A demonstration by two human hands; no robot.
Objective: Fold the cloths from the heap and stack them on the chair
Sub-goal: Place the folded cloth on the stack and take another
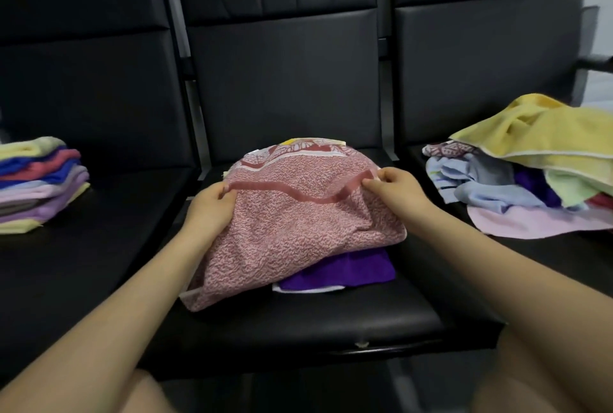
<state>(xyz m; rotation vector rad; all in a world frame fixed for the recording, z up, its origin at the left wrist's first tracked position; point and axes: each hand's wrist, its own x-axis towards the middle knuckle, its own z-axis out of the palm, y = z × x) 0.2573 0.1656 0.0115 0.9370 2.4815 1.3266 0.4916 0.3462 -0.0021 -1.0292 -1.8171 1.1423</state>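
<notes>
A pink speckled towel point(292, 233) with a darker pink band lies over the middle black chair seat point(331, 319). My left hand point(209, 205) pinches the band's left end, and my right hand point(394, 188) pinches its right end, lifting that edge slightly. Under the towel, a folded purple cloth point(345, 271) and a white edge stick out at the front right. A yellow cloth corner point(298, 141) shows behind the towel. The unfolded heap point(530, 173), topped by a yellow towel, sits on the right chair.
A neat stack of folded cloths point(39, 180) in yellow, blue, pink and lilac rests on the left chair seat. Black chair backs point(285, 80) rise behind all three seats. A metal armrest point(593, 62) stands at the far right. My knees show at the bottom edge.
</notes>
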